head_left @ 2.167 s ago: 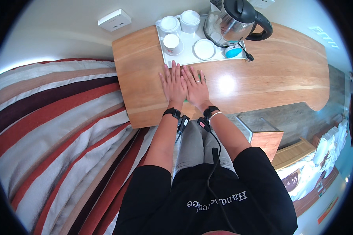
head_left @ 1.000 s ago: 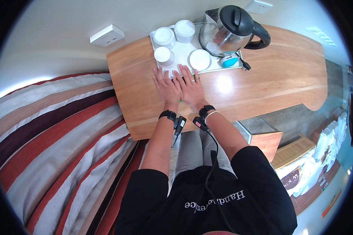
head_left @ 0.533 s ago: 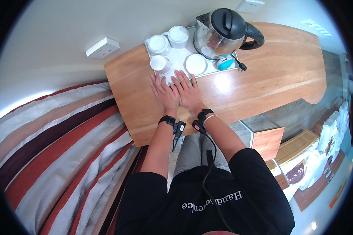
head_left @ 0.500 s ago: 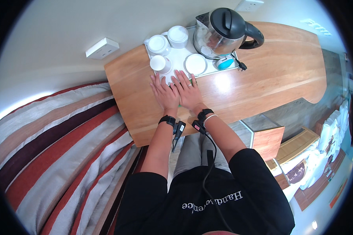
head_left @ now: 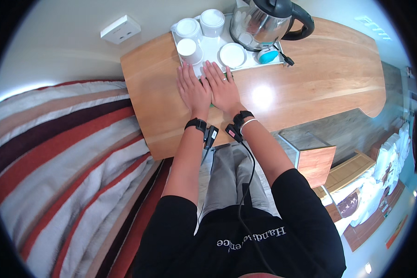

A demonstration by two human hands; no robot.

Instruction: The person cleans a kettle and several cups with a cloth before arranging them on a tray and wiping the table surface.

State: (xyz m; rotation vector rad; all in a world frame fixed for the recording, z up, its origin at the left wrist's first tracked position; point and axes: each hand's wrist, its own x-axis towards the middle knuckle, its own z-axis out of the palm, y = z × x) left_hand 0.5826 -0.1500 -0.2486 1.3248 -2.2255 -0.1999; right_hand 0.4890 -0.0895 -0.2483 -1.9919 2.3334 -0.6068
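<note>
Side by side, both hands lie flat, palms down, at the near edge of a white tray (head_left: 213, 46). My left hand (head_left: 194, 92) has its fingers stretched toward a white cup (head_left: 190, 50); my right hand (head_left: 224, 92) rests beside it, wearing a ring. Slivers of something green (head_left: 212, 105) show at the edges of the hands; most of it is covered, so I cannot tell its kind. Behind the hands on the tray stand two more white mugs (head_left: 188, 28) and a round white dish or lid (head_left: 232, 55).
A glass kettle (head_left: 259, 25) with black lid and handle stands on the tray, near a turquoise-and-white object (head_left: 267, 56) and a black plug (head_left: 289, 60). The wooden table (head_left: 319, 69) curves away right. A striped curtain (head_left: 69, 153) hangs left, below a wall socket (head_left: 120, 29).
The view has tilted down slightly, so the tray, kettle and hands sit higher in the picture. Both hands stay flat in nearly the same place on the table.
</note>
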